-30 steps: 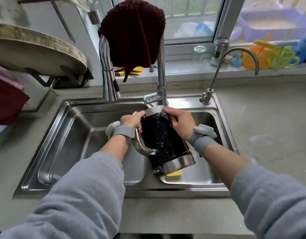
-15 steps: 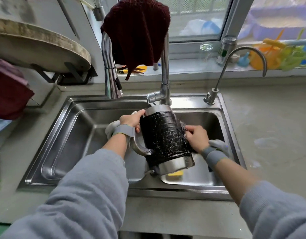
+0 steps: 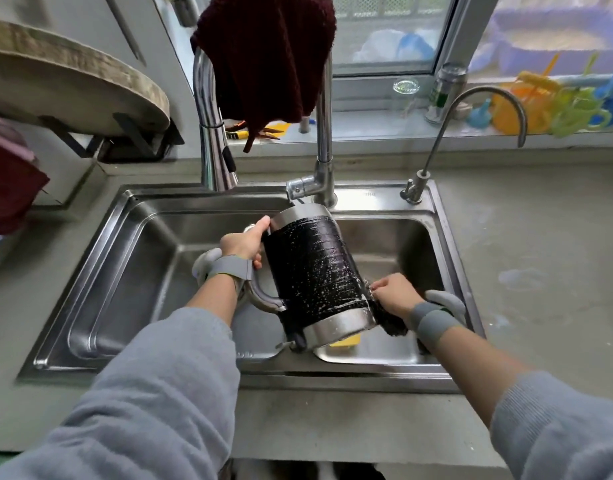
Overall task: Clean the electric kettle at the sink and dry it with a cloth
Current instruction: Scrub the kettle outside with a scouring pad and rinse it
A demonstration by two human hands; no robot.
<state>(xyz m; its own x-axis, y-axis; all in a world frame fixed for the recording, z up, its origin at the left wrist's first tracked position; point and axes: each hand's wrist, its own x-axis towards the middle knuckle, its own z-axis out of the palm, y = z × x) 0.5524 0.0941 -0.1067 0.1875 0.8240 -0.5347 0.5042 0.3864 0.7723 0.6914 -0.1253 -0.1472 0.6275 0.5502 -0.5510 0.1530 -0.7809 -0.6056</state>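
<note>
A black electric kettle (image 3: 312,268) with steel rim and base hangs tilted over the steel double sink (image 3: 332,375), its body flecked with suds. My left hand (image 3: 241,242) grips the top of its curved steel handle. My right hand (image 3: 393,294) holds a dark scrubbing pad (image 3: 390,320) against the kettle's lower right side, by the steel base band. A dark red cloth (image 3: 263,53) is draped over the tall faucet (image 3: 324,133) behind the kettle.
A yellow sponge (image 3: 346,339) lies in the right basin under the kettle. A thin second tap (image 3: 471,98) stands at the sink's back right. A round wooden board (image 3: 73,88) sits on a wall rack at the left. Cups and bottles line the windowsill.
My right hand has slid down the kettle's right side from the top rim to the base band. The left hand has kept its grip on the handle.
</note>
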